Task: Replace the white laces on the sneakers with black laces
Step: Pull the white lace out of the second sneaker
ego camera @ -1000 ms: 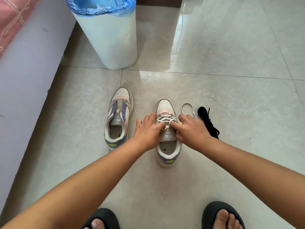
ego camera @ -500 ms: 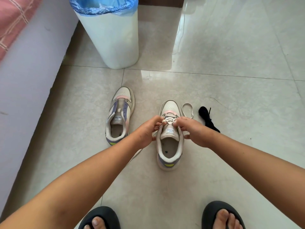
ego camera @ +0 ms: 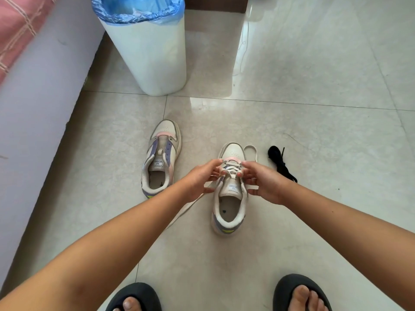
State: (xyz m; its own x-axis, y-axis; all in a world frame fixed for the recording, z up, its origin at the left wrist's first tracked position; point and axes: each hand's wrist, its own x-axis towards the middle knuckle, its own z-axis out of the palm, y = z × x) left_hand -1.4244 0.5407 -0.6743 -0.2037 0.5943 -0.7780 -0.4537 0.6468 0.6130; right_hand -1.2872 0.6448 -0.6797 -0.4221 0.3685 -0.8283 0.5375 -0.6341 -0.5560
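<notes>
Two white sneakers stand on the tiled floor. The left sneaker (ego camera: 160, 162) has no lace in it. The right sneaker (ego camera: 229, 198) still carries its white lace (ego camera: 232, 170) across the upper eyelets. My left hand (ego camera: 202, 178) pinches the lace on the shoe's left side, and a loose end (ego camera: 184, 212) trails from it down over the floor. My right hand (ego camera: 260, 182) pinches the lace on the right side, with another end under its palm. A removed white lace (ego camera: 252, 151) loops beside the toe. A black lace bundle (ego camera: 280, 162) lies to the right.
A white bin (ego camera: 152, 57) with a blue liner stands behind the shoes. A pale bed side (ego camera: 38, 104) with pink bedding runs along the left. My two feet in dark slippers (ego camera: 134, 297) sit at the bottom edge. A thin white cord (ego camera: 241, 48) lies beyond.
Both hands have lifted off the sneaker's tongue to its upper eyelets, pulling the white lace loose. A freed lace end now trails left of the shoe.
</notes>
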